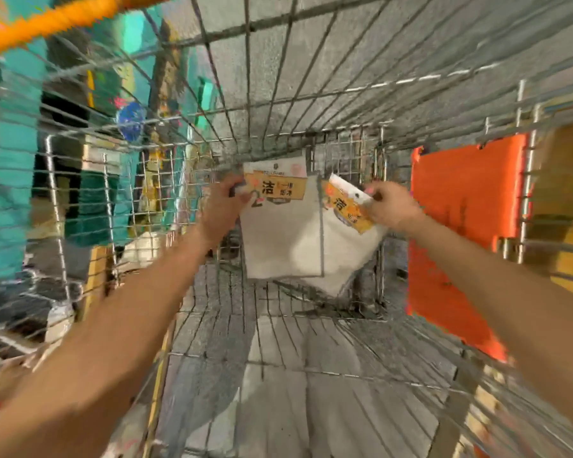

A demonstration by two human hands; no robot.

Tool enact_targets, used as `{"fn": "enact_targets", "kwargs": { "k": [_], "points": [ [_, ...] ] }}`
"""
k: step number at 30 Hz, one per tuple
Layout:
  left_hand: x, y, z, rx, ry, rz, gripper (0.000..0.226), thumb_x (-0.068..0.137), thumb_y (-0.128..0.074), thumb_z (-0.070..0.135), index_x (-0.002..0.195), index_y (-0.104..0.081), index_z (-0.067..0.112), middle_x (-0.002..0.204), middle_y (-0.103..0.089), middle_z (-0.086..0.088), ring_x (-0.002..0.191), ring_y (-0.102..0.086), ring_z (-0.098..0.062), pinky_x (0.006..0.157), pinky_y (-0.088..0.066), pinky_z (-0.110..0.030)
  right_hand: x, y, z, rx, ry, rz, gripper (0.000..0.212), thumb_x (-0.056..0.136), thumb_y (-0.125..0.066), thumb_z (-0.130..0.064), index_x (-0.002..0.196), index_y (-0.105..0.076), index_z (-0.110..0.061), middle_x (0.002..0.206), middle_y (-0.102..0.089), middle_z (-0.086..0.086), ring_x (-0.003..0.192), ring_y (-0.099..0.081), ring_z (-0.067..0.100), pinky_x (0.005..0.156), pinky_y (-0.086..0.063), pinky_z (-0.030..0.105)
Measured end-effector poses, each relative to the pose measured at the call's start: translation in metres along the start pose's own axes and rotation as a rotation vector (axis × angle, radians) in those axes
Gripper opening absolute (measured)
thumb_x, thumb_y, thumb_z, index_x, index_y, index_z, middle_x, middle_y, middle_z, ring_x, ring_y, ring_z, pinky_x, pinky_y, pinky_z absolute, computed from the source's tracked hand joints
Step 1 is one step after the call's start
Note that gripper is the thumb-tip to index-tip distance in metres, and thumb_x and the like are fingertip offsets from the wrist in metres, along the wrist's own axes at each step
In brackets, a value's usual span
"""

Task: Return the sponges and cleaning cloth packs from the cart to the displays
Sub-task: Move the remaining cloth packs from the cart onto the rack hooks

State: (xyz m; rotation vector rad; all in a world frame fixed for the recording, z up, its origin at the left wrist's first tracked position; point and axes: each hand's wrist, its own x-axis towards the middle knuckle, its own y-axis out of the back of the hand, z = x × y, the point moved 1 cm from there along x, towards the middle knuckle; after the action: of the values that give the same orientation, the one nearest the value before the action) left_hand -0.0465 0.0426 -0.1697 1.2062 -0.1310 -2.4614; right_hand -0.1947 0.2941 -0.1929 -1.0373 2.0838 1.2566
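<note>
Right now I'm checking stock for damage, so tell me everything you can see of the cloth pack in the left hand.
The cloth pack is a flat white cloth square with an orange paper band across its top, printed with dark characters and a large 2. It hangs roughly upright inside the wire cart, off its floor. The left hand pinches the band's left end. Its right edge overlaps a second, tilted pack in the right hand.

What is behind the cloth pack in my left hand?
Partly behind the cloth pack, gripped by the left hand, is a second pack, tilted, pinched by the right hand. Its left portion is covered. Beyond is the wire end wall of the cart.
</note>
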Motion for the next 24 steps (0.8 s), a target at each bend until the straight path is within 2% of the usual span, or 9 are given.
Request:
{"fn": "enact_targets", "kwargs": {
  "k": [2,4,7,9,11,15,19,21,24],
  "points": [
    [-0.028,0.004,0.010,-0.015,-0.046,0.072,0.008,0.096,-0.054,0.016,0.104,-0.055,0.018,0.094,-0.063,-0.001,0.077,-0.063,-0.013,0.056,-0.050,-0.016,-0.024,0.016,-0.011,0.051,0.099,0.003,0.010,0.083,-0.063,-0.008,0.082,-0.059,-0.016,0.068,-0.052,-0.002,0.063,-0.047,0.011,0.058,-0.035,0.023],
    [-0.061,0.016,0.020,-0.046,-0.072,0.093,0.018,0.097,-0.053,0.019,0.114,-0.054,0.014,0.101,-0.061,-0.005,0.083,-0.061,-0.017,0.056,-0.045,-0.019,-0.056,0.037,-0.032,0.049,0.169,0.017,0.012,0.083,-0.067,-0.010,0.079,-0.057,-0.017,0.060,-0.045,-0.007,0.056,-0.039,0.008,0.048,-0.029,0.013],
    [-0.118,0.047,0.048,-0.126,-0.150,0.114,0.030,0.100,-0.042,0.006,0.088,-0.060,0.027,0.083,-0.058,0.005,0.060,-0.059,0.006,0.059,-0.046,-0.015,-0.104,0.076,-0.078,0.008,0.303,0.051,0.019,0.084,-0.068,-0.017,0.069,-0.056,-0.019,0.057,-0.047,-0.004,0.051,-0.039,0.010,0.042,-0.028,0.014],
    [-0.168,0.076,0.069,-0.080,-0.237,0.227,0.022,0.096,-0.047,0.000,0.099,-0.055,0.021,0.091,-0.058,0.002,0.066,-0.059,0.006,0.067,-0.047,-0.016,-0.145,0.103,-0.119,-0.023,0.412,0.045,0.015,0.084,-0.068,-0.018,0.072,-0.061,-0.012,0.061,-0.053,0.004,0.053,-0.044,0.014,0.048,-0.034,0.025],
    [-0.206,0.103,0.085,-0.042,-0.358,0.305,0.022,0.089,-0.057,0.005,0.108,-0.050,0.015,0.098,-0.057,-0.001,0.084,-0.055,-0.009,0.078,-0.044,-0.026,-0.172,0.127,-0.156,-0.065,0.508,0.058,0.017,0.084,-0.068,-0.016,0.076,-0.059,-0.004,0.064,-0.051,0.006,0.060,-0.046,0.016,0.054,-0.033,0.030],
    [-0.299,0.171,0.107,0.008,-0.527,0.517,0.034,0.082,-0.058,0.020,0.112,-0.054,0.005,0.107,-0.061,-0.012,0.095,-0.051,-0.012,0.091,-0.044,-0.026,-0.237,0.156,-0.248,-0.100,0.684,0.068,0.014,0.084,-0.069,-0.014,0.073,-0.062,-0.012,0.067,-0.051,0.001,0.069,-0.045,0.013,0.058,-0.031,0.030],
    [-0.409,0.240,0.104,-0.102,-0.581,0.660,0.021,0.087,-0.058,0.013,0.106,-0.051,0.009,0.091,-0.056,-0.004,0.081,-0.054,-0.002,0.067,-0.038,-0.003,-0.308,0.143,-0.346,-0.104,0.857,0.038,0.013,0.082,-0.072,-0.020,0.073,-0.063,-0.017,0.070,-0.059,-0.002,0.068,-0.051,0.010,0.063,-0.038,0.030],
    [-0.460,0.274,0.088,-0.158,-0.621,0.751,0.018,0.079,-0.061,0.023,0.093,-0.051,0.020,0.085,-0.057,0.005,0.066,-0.055,0.013,0.064,-0.040,-0.005,-0.351,0.119,-0.390,-0.099,0.940,-0.022,0.014,0.082,-0.071,-0.018,0.071,-0.063,-0.017,0.067,-0.058,-0.003,0.062,-0.050,0.004,0.060,-0.038,0.024],
    [-0.528,0.326,0.055,-0.162,-0.636,0.904,0.020,0.073,-0.057,0.039,0.089,-0.053,0.028,0.087,-0.061,0.003,0.072,-0.056,0.009,0.069,-0.043,-0.013,-0.404,0.076,-0.452,-0.158,1.076,-0.054,0.017,0.080,-0.073,-0.022,0.068,-0.063,-0.017,0.065,-0.057,-0.006,0.063,-0.049,0.004,0.059,-0.037,0.023]
  ]
}}
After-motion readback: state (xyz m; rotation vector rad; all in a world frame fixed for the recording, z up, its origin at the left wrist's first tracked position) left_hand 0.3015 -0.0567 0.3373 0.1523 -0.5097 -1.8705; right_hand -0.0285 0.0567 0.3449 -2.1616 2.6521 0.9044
